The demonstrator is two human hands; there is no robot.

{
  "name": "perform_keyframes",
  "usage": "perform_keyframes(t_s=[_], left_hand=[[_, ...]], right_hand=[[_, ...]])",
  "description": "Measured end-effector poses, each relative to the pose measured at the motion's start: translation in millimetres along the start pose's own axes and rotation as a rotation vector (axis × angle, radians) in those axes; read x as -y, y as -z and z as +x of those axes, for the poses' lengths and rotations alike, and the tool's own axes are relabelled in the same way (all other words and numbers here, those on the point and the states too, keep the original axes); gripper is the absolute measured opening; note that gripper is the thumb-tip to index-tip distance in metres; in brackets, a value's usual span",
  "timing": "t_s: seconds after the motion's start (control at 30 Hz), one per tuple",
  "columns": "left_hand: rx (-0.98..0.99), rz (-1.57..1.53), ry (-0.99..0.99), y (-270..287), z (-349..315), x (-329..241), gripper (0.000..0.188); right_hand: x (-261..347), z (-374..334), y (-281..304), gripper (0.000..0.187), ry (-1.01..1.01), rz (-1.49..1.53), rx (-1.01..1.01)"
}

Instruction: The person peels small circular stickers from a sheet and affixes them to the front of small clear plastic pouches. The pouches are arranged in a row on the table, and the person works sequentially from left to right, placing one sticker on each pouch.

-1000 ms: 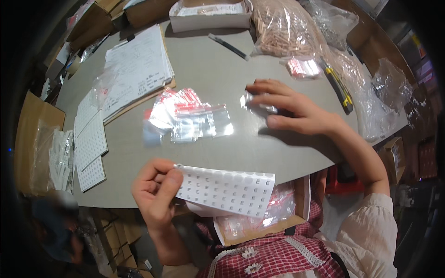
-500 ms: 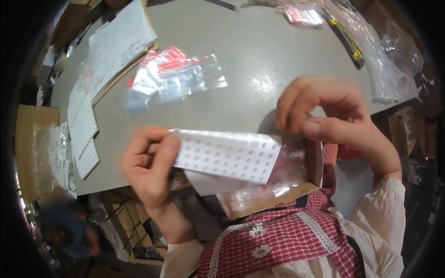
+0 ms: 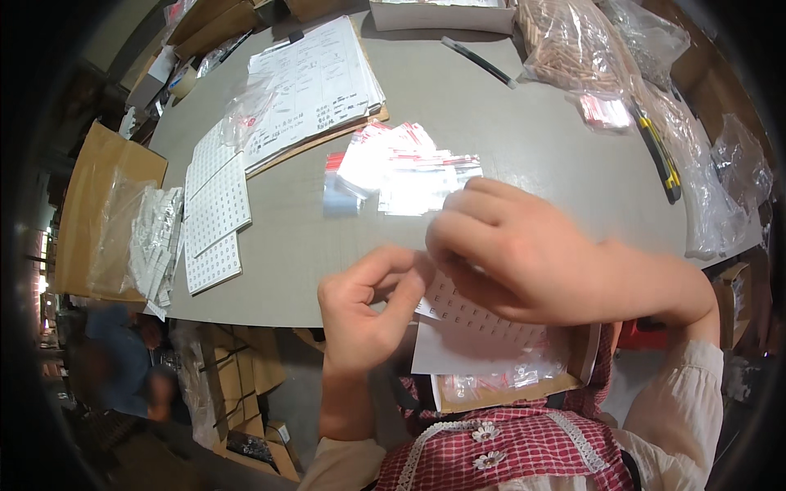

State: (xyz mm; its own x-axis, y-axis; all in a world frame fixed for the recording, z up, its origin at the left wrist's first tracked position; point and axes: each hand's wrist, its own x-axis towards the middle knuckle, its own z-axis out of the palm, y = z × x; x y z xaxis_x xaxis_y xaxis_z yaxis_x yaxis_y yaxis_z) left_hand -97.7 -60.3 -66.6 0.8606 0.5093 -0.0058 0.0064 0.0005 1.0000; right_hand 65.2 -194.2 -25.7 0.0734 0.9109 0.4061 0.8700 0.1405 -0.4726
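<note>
My left hand (image 3: pixel 368 311) pinches the top left corner of a white label sheet (image 3: pixel 503 330) printed with rows of small black marks. My right hand (image 3: pixel 516 254) is over the sheet, fingers curled at the left fingertips; whatever is between them is hidden. A plain white paper layer (image 3: pixel 458 352) hangs below the label sheet. Beneath it, against the checked apron, an open cardboard box (image 3: pixel 491 398) contains clear plastic bags (image 3: pixel 512 379). Beyond my hands, small clear zip bags (image 3: pixel 401 176) with red edges lie in a loose pile on the table.
Papers on a clipboard (image 3: pixel 319 90) and more label sheets (image 3: pixel 214 196) lie to the left, beside a carton (image 3: pixel 106 213) with white strips. At right are a yellow-black utility knife (image 3: pixel 657 155), a pen (image 3: pixel 479 61) and a bag of wooden pegs (image 3: pixel 565 49). Someone sits lower left.
The view has shifted, showing more of the far table. My right hand has moved from above the sheet's right end to its left corner, meeting my left fingertips.
</note>
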Motion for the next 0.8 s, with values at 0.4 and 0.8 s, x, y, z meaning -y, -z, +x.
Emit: perform_keyframes(t_s=[0.4, 0.8], left_hand=[[-0.016, 0.074, -0.016, 4, 5, 4, 0.006], [-0.169, -0.128, -0.167, 5, -2, 11, 0.009]], right_hand=[[-73, 28, 34, 0.02, -0.504, 0.137, 0.341], [-60, -2, 57, 0.022, -0.335, 0.06, 0.614]])
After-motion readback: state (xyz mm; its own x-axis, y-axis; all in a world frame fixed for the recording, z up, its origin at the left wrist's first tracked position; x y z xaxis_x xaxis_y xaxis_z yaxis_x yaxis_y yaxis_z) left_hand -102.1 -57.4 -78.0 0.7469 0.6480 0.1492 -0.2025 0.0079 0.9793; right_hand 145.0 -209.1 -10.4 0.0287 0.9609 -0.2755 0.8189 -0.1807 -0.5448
